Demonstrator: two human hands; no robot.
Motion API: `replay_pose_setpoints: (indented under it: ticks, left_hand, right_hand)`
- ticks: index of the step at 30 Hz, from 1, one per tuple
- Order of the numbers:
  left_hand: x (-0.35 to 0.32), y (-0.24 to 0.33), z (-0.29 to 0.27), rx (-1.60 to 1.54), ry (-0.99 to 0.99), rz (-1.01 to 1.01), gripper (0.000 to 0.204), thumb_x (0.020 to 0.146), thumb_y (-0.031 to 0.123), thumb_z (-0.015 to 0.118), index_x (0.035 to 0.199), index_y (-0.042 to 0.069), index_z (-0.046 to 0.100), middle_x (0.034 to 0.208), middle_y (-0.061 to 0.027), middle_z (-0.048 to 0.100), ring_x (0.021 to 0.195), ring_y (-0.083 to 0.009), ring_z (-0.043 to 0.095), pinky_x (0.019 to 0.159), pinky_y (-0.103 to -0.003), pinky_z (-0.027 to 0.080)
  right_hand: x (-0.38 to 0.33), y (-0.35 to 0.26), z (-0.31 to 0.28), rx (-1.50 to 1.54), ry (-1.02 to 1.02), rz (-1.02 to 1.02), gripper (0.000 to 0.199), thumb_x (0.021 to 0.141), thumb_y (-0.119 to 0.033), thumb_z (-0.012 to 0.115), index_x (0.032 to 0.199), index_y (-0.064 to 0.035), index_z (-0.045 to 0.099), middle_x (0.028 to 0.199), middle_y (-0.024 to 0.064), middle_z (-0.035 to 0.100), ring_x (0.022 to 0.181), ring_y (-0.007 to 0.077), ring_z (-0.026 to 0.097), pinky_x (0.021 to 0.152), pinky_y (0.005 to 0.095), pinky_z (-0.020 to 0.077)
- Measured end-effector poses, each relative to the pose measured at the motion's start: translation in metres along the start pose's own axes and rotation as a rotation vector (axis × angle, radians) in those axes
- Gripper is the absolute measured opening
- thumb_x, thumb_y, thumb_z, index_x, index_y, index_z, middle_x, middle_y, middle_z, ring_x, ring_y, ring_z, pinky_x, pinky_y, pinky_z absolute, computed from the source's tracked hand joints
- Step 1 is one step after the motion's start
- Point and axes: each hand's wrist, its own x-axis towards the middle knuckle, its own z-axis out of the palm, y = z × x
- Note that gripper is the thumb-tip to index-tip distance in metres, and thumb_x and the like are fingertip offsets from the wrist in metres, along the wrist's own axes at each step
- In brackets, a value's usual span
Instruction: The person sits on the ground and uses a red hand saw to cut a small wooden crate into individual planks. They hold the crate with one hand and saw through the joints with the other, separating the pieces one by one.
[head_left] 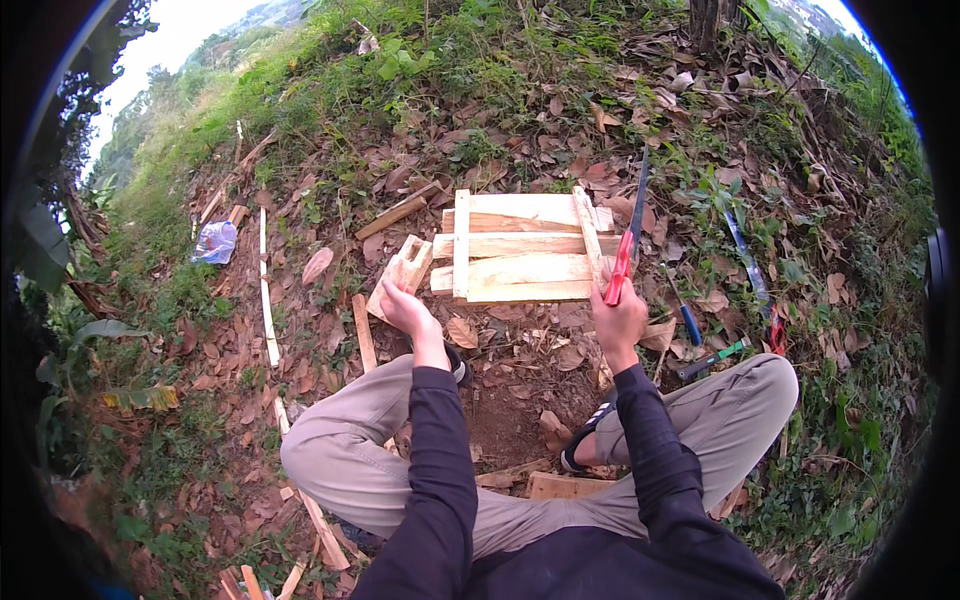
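My left hand (408,312) is closed around the lower end of a short pale wooden block (412,262) with a notch at its top; the fingers are partly hidden. My right hand (620,322) grips the red handle of a hand saw (638,205), its dark blade pointing up and away. Between and beyond my hands lies a slatted wooden panel (530,270), several boards crossed by two upright battens. The saw stands at the panel's right edge, close to the right batten (587,225). I cannot tell whether blade and wood touch.
On the right lie a blue-handled tool (691,326), a green and black tool (713,360) and a second red-handled saw (745,250). Leftward are a clear plastic bag (215,243) and long wood strips (267,290). A wood offcut (400,210) rests behind; another block (568,487) lies between my legs.
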Motion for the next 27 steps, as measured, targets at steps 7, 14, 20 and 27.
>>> replay_pose_setpoints:
  ticks: [7, 14, 20, 27]
  left_hand:
    - [-0.199, -0.071, 0.001, -0.148, -0.773, -0.534, 0.056, 0.102, 0.050, 0.052, 0.139, 0.008, 0.047, 0.121, -0.0102, 0.062, 0.116, -0.0234, 0.062, 0.091, -0.040, 0.054]
    - [-0.186, -0.076, 0.076, -0.510, -0.624, -0.800, 0.043, 0.100, 0.033, 0.062, 0.134, 0.007, 0.056, 0.126, -0.0058, 0.064, 0.110, -0.0203, 0.065, 0.083, -0.035, 0.058]
    - [-0.184, -0.066, 0.099, -0.426, -0.541, -0.801, 0.038, 0.099, 0.027, 0.065, 0.130, 0.006, 0.058, 0.122, -0.0051, 0.065, 0.104, -0.0193, 0.067, 0.080, -0.035, 0.058]
    - [-0.185, -0.057, 0.122, -0.323, -0.440, -0.752, 0.036, 0.091, 0.016, 0.071, 0.123, 0.002, 0.061, 0.115, -0.0083, 0.067, 0.099, -0.0221, 0.069, 0.079, -0.037, 0.059]
  right_hand:
    - [0.003, 0.014, 0.004, 0.097, 0.089, -0.036, 0.029, 0.081, -0.014, 0.079, 0.107, -0.0043, 0.072, 0.087, 0.0119, 0.073, 0.073, 0.0299, 0.069, 0.071, 0.0399, 0.0526]
    - [0.009, 0.007, -0.005, 0.144, 0.073, -0.045, 0.021, 0.080, -0.009, 0.083, 0.087, -0.0011, 0.065, 0.086, 0.0122, 0.074, 0.069, 0.0169, 0.069, 0.063, 0.0331, 0.0515]
    - [0.023, -0.003, -0.054, 0.416, 0.032, 0.118, 0.037, 0.087, -0.018, 0.082, 0.068, -0.0057, 0.054, 0.059, -0.0005, 0.060, 0.055, 0.0060, 0.059, 0.051, 0.0253, 0.0432]
    - [-0.005, -0.008, -0.092, 0.523, -0.031, 0.157, 0.042, 0.092, -0.024, 0.078, 0.066, -0.0076, 0.050, 0.058, -0.0077, 0.045, 0.052, 0.0028, 0.037, 0.048, 0.0241, 0.0281]
